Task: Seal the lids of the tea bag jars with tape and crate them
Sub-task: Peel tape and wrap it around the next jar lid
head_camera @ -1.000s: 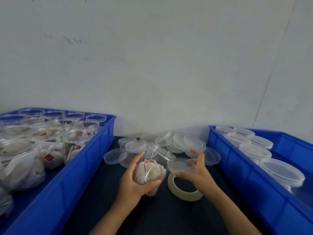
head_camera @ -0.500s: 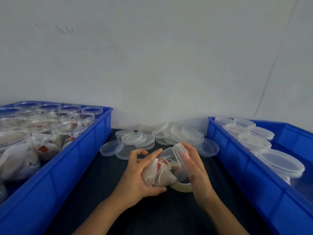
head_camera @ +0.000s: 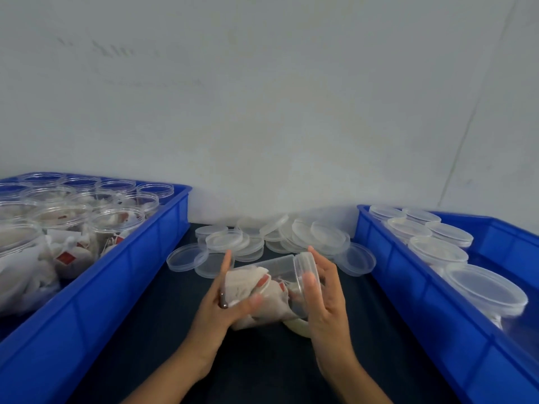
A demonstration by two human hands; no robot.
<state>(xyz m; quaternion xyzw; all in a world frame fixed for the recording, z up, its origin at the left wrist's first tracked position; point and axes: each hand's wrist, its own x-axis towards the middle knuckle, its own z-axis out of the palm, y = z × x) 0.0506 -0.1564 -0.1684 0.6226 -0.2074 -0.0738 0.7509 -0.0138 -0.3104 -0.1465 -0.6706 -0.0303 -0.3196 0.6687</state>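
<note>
A clear jar (head_camera: 264, 287) full of white tea bags with red tags lies on its side between my hands, above the dark table. My left hand (head_camera: 224, 304) grips the jar's base end, thumb across the front. My right hand (head_camera: 323, 298) holds the clear lid (head_camera: 303, 271) on the jar's mouth, fingers curled round its rim. A roll of pale tape (head_camera: 297, 328) lies on the table just under the jar, mostly hidden by it and my right hand.
A blue crate (head_camera: 122, 275) on the left holds several open jars of tea bags. A blue crate (head_camera: 431, 290) on the right holds several lidded jars. Loose clear lids (head_camera: 274, 237) are piled at the back against the white wall.
The right hand brought a lid from the table onto the jar's mouth. The jar has tipped from nearly upright onto its side, mouth to the right, and both hands rose a little.
</note>
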